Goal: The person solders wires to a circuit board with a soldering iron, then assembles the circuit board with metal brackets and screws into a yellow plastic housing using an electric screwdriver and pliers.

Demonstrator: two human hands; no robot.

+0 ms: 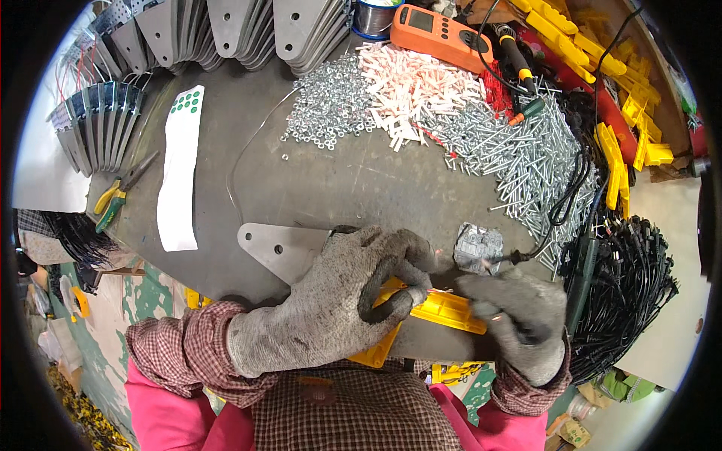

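My left hand [323, 301], in a grey work glove, is closed around a yellow plastic part [449, 310], with thumb and fingertips pinching it near its middle. The part sticks out to the right; another yellow piece [374, 352] shows below the same hand. Beside the right end of the part is my gloved right hand [526, 319]. Its fingers are curled and slightly blurred, and a tiny copper-coloured glint shows at them; what they grip is hidden. A flat grey metal plate [280, 249] with holes lies partly under my left hand. Crumpled foil [478, 248] rests just beyond the right hand.
Piles of nuts [325, 101], pale plastic sleeves [421, 86] and long screws [526, 150] cover the far side. An orange meter [440, 36] lies behind them. Black cables [628, 301] bunch at right. Pliers [120, 195], a white strip [179, 169] and stacked metal plates [312, 34] sit leftward.
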